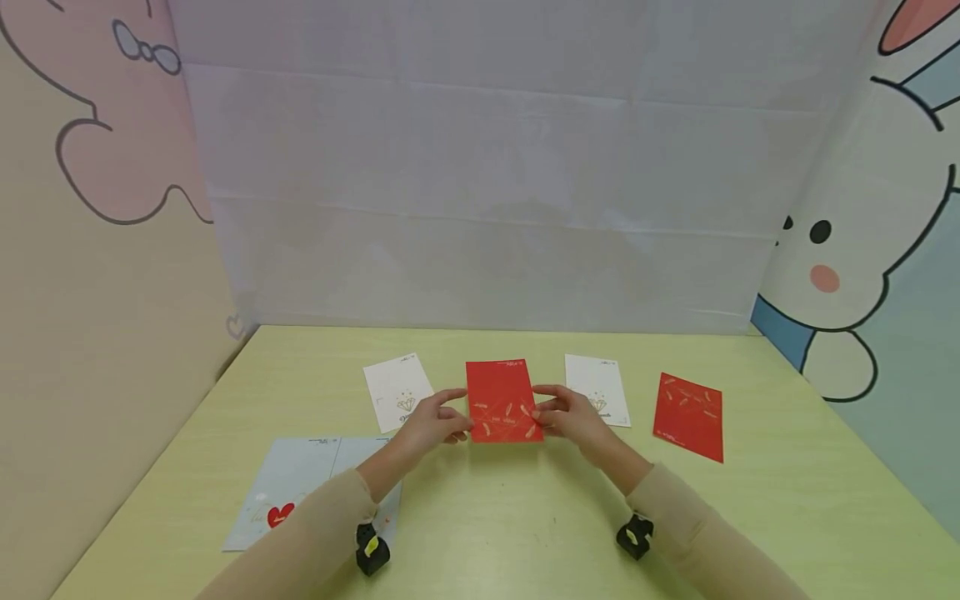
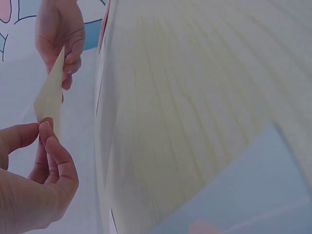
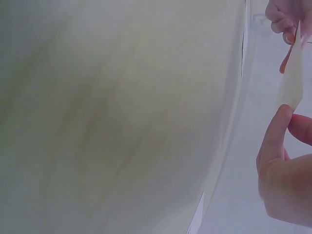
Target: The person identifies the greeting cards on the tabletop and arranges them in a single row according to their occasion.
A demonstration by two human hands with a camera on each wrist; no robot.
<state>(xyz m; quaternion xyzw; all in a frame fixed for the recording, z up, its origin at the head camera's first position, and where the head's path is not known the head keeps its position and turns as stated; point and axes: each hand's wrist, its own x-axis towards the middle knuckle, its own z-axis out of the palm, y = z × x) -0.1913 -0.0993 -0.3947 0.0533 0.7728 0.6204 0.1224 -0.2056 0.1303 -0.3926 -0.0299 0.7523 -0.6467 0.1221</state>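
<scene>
Both hands hold one red card [image 1: 502, 396] between them, over the middle of the table. Its red face with pale and gold print shows in the head view; the wrist views show its pale other side [image 2: 51, 100]. My left hand [image 1: 433, 421] pinches the left edge between thumb and fingers. On the opposite edge, the right hand [image 1: 572, 417] pinches it the same way. Behind the left fingers lies a white card [image 1: 393, 387] with a gold drawing, and a similar white card [image 1: 603, 383] lies behind the right hand, partly covered by it.
A second red card [image 1: 688, 417] lies on the table [image 1: 525, 517] to the right. At the front left is a larger pale blue folded card [image 1: 288, 475] with a red heart, partly hidden under the left sleeve. A white sheet [image 1: 487, 208] hangs behind the table.
</scene>
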